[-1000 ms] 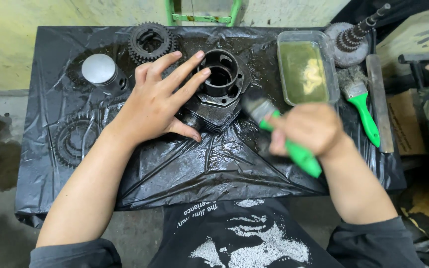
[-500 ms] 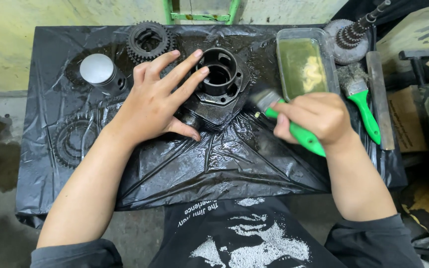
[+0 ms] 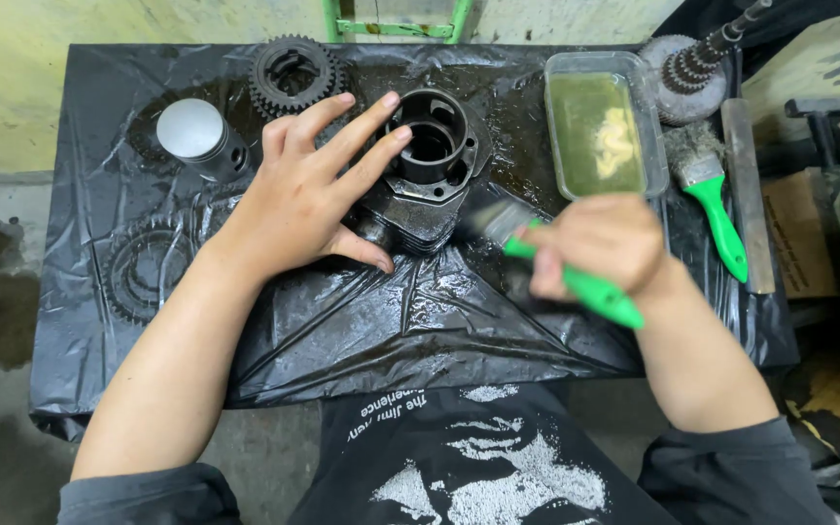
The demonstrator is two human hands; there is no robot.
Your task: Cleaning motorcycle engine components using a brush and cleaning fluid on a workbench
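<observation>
On the far left of the wet black plastic sheet [image 3: 342,331] a flat toothed ring [image 3: 138,272] is lying half-sunk in the folds, and above it a silver-topped piston [image 3: 192,131] is standing upright. A dark gear [image 3: 294,73] is sitting near the back edge, just beyond the fingertips of the left hand [image 3: 308,199]. That hand is lying open and spread, fingers fanned across the near-left side of the finned engine cylinder [image 3: 430,180], thumb tucked against its base; it is bracing the part rather than gripping it, and it is sitting just where it was half a second ago.

The cylinder is resting mid-table with its bore facing up, oily and dark. To its right the right hand [image 3: 600,248] is closed around the green handle of a paintbrush [image 3: 537,248], bristles pointing at the cylinder's right flank. The hand is blurring with motion: over the last second it has been shifting in short strokes beside the part, which, as I judge it, means the scrubbing of the fins is under way and not finished.

Further right, a clear rectangular tub [image 3: 600,122] of murky green-yellow fluid is standing near the back edge, well apart from the working brush. Beside it a second green-handled brush [image 3: 712,190] is lying idle, with a geared shaft [image 3: 697,63] above it and a long flat metal bar [image 3: 746,190] along the sheet's right margin.
</observation>
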